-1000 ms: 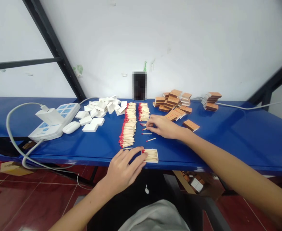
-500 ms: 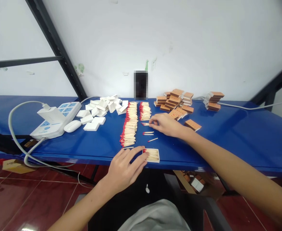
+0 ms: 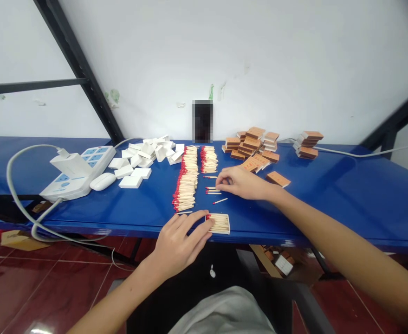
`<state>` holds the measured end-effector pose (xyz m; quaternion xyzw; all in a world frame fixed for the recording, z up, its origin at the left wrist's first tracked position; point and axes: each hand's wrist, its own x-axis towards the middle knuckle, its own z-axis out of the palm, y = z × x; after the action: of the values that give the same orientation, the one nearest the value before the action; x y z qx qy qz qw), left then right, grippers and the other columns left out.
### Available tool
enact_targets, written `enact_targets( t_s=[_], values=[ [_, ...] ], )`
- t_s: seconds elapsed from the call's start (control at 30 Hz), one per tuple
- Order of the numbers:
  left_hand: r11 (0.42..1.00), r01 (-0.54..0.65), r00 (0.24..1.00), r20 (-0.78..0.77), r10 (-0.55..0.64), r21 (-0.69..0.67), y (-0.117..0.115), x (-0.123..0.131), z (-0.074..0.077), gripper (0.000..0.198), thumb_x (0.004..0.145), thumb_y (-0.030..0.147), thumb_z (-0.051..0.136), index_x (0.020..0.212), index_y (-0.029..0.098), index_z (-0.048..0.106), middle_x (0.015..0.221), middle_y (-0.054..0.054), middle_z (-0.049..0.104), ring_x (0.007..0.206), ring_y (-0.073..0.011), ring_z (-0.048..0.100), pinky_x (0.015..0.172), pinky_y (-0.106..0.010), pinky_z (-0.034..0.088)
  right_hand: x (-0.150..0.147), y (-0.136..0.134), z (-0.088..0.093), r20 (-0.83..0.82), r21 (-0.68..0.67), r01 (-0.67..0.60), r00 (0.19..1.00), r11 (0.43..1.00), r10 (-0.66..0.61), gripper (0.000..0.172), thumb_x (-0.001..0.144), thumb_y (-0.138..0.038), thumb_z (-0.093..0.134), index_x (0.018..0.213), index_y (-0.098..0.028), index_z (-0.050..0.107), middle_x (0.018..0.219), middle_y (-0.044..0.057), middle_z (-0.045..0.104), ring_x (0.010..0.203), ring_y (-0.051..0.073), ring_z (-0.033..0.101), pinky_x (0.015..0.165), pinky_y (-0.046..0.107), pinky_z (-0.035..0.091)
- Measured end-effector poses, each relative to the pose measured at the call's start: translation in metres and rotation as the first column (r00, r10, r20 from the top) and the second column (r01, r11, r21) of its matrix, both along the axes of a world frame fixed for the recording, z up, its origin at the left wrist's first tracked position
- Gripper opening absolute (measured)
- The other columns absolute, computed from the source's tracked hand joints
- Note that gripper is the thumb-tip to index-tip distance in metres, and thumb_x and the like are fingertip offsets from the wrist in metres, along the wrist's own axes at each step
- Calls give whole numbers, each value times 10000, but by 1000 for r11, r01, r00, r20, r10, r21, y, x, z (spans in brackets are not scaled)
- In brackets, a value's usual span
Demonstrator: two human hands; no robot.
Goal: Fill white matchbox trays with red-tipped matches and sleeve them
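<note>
A white matchbox tray [image 3: 221, 223] filled with red-tipped matches lies near the table's front edge. My left hand [image 3: 183, 236] grips its left end, with a finger reaching over the matches. Beyond it, my right hand [image 3: 240, 182] has thumb and index finger pinched on the tail ends of a few matches [image 3: 210, 188] lying on the table. Another loose match [image 3: 220, 201] lies between that hand and the tray, and one more [image 3: 210, 177] just behind the fingertips. A long row of matches [image 3: 186, 178] runs to the left, beside a shorter row [image 3: 209, 160].
White empty trays [image 3: 148, 153] are heaped at the back left, near a power strip [image 3: 81, 174] with cables and a white rounded case [image 3: 102, 181]. Orange matchbox covers [image 3: 252, 144] pile up at the back right, with a separate stack [image 3: 308, 144] further right. A pixelated dark object [image 3: 203, 121] stands against the wall.
My right hand has come slightly toward me, from the farther loose matches to the nearer ones, leaving a match behind. My left hand stays at the tray.
</note>
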<state>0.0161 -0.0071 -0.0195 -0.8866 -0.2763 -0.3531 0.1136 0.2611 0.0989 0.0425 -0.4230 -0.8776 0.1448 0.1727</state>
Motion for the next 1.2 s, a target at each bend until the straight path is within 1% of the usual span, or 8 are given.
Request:
enact_targets(
  t_s=[0.17,0.27,0.33,0.5,0.7,0.9,1.03,1.2],
  values=[
    [1000,3,1000,5,-3,1,1,1,1,234,953,191,594,1186,167,609,1217,-112,689,903,-225,687,777,-365,506,6,-17,14,-24,-91,-1,1000,996,-1,339,935,-440,580,1067,-167,732,851,46,631,743,167,549,697,285,391],
    [1000,2,1000,12,-2,-5,1,1,0,249,957,192,590,1204,166,605,1210,-110,693,927,-228,691,789,-363,509,9,-22,16,55,-123,-64,996,990,71,557,887,-581,607,1277,-187,664,994,83,602,903,226,563,781,321,414],
    [1000,-1,1000,18,1,-13,1,1,0,261,959,196,590,1217,164,602,1208,-111,696,946,-230,692,798,-359,511,10,-24,16,79,-141,-99,991,985,111,598,893,-617,576,1314,-197,642,1020,86,581,939,240,555,809,336,417],
    [1000,-12,1000,22,12,-21,0,1,1,263,965,215,585,1223,169,605,1203,-110,701,955,-222,697,801,-343,513,8,-27,18,102,-147,-115,986,983,130,546,909,-593,569,1274,-197,659,1033,81,570,933,234,550,814,340,421],
    [999,-12,1000,22,13,-43,0,1,2,257,966,210,586,1219,170,603,1205,-109,701,963,-229,704,815,-353,520,-1,-35,15,149,-79,-67,986,995,78,309,993,-367,509,1084,-190,745,976,85,607,871,204,572,765,319,424],
    [979,37,992,127,-11,-200,-1,2,7,295,957,215,614,1247,189,565,1194,-83,704,1059,-206,681,900,-339,526,-8,-35,20,133,-127,9,991,992,8,172,933,-283,609,948,-175,741,910,60,701,827,183,615,715,286,429],
    [950,44,983,182,14,-308,-4,1,11,325,951,242,630,1265,207,552,1178,-62,709,1062,-191,678,935,-336,528,-9,-30,32,237,-255,-10,969,967,73,144,920,-277,603,873,-176,694,793,42,695,681,165,597,614,283,406],
    [914,49,975,218,44,-402,-5,-2,16,354,942,266,644,1281,225,551,1188,-55,706,1058,-194,679,931,-341,555,-10,-27,36,287,-204,-109,943,973,166,113,891,-189,587,799,-193,653,772,43,671,639,167,576,586,289,391]
  ],
)
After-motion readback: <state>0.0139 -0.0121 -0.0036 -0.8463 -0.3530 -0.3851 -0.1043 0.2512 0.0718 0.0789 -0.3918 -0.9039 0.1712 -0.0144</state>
